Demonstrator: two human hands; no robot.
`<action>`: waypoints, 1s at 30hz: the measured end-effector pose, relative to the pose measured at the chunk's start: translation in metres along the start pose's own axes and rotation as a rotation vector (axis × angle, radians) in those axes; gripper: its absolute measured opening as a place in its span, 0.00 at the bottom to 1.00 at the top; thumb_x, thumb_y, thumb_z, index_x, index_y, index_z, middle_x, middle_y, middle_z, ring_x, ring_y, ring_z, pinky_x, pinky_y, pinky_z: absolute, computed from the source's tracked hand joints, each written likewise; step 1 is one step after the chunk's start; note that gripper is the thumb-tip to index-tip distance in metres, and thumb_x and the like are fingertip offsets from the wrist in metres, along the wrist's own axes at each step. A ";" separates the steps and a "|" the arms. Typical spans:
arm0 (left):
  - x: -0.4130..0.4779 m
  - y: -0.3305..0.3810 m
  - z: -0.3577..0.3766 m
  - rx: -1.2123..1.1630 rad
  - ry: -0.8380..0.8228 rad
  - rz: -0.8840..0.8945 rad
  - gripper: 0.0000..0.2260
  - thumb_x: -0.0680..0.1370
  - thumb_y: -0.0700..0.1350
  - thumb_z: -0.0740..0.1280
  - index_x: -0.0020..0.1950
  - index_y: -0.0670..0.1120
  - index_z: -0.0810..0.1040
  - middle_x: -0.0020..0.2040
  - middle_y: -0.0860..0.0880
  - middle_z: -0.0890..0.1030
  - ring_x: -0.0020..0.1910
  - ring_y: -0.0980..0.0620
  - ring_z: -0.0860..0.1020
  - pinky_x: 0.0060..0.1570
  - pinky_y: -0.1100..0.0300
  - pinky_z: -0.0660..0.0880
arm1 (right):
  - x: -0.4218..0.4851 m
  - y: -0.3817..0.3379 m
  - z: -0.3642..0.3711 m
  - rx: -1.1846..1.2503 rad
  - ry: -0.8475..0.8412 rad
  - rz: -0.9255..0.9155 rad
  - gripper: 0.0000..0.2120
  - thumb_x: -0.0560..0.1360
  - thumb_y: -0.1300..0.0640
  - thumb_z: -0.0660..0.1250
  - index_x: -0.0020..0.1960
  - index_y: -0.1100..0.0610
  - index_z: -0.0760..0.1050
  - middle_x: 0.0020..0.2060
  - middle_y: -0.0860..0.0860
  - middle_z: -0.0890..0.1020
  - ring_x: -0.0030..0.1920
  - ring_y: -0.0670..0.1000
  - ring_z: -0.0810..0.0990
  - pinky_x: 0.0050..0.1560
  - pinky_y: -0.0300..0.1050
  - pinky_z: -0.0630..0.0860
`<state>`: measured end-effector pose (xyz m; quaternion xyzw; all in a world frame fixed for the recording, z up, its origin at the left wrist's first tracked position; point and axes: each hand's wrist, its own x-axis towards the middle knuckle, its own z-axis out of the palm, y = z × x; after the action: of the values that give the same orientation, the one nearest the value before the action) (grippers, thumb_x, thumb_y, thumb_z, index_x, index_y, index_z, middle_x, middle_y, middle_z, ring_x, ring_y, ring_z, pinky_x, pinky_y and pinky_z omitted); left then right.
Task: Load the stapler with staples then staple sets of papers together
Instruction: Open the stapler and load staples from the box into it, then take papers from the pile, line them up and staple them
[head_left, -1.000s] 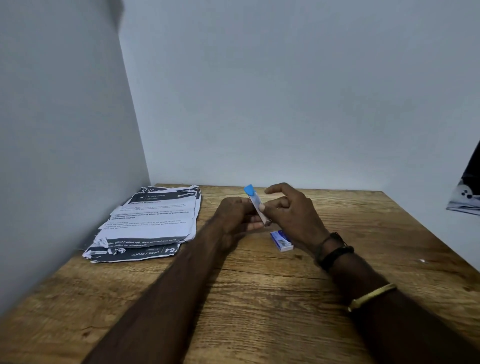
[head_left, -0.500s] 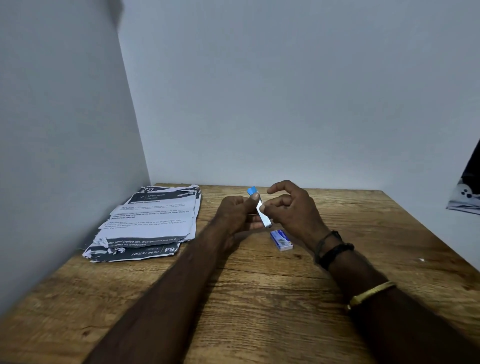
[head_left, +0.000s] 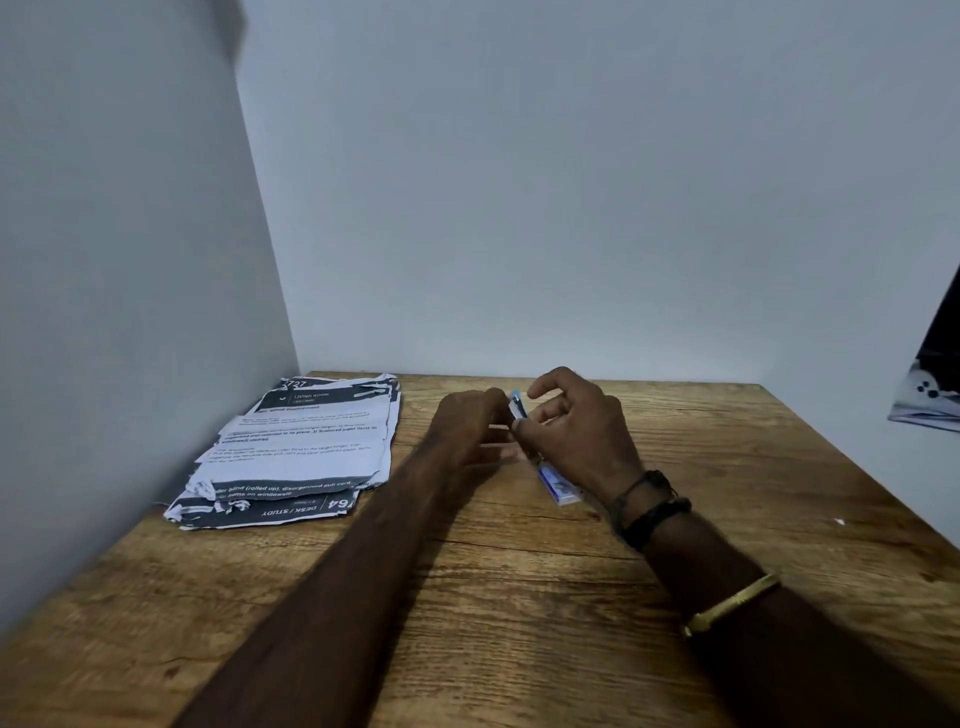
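A small stapler (head_left: 518, 406) with a blue tip and a metal body stands tilted between my two hands above the wooden table (head_left: 519, 597). My left hand (head_left: 470, 426) grips it from the left with curled fingers. My right hand (head_left: 579, 434) pinches its lower part with thumb and fingers, the index finger arched above. A small blue and white staple box (head_left: 558, 486) lies on the table just under my right hand, partly hidden by it. A stack of printed papers (head_left: 301, 452) lies at the left, near the wall.
Grey walls close the table at the left and back. A dark printed sheet (head_left: 935, 384) hangs on the right wall. A tiny white scrap (head_left: 839, 521) lies near the table's right edge. Bare wood stretches in front of my arms.
The blue tip of the stapler has sunk lower between my hands, and less of the metal body shows. Both hands have stayed in the same spot.
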<state>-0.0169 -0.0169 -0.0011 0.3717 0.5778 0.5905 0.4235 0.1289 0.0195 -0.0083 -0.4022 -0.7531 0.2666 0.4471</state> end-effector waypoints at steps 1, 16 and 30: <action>0.004 -0.003 -0.002 0.118 0.053 0.063 0.07 0.74 0.45 0.67 0.43 0.45 0.84 0.38 0.48 0.84 0.43 0.47 0.83 0.46 0.51 0.82 | -0.002 -0.002 0.003 -0.059 -0.017 -0.012 0.14 0.66 0.52 0.76 0.49 0.47 0.78 0.34 0.46 0.86 0.35 0.47 0.85 0.39 0.51 0.84; 0.009 -0.020 -0.006 0.605 0.144 0.275 0.06 0.71 0.47 0.68 0.42 0.48 0.85 0.40 0.52 0.86 0.44 0.54 0.84 0.45 0.57 0.79 | -0.005 -0.007 0.015 -0.400 -0.154 -0.040 0.10 0.67 0.48 0.72 0.46 0.50 0.79 0.40 0.48 0.84 0.44 0.54 0.83 0.43 0.49 0.81; 0.012 0.009 -0.060 0.513 0.416 0.366 0.08 0.69 0.49 0.69 0.39 0.46 0.85 0.37 0.52 0.86 0.42 0.50 0.84 0.47 0.50 0.81 | 0.036 -0.055 0.072 -0.139 -0.098 0.029 0.06 0.72 0.54 0.69 0.38 0.53 0.81 0.40 0.48 0.85 0.44 0.52 0.83 0.39 0.41 0.77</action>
<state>-0.0774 -0.0278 0.0038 0.4349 0.7047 0.5552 0.0779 0.0347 0.0174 0.0174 -0.4296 -0.7849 0.2395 0.3768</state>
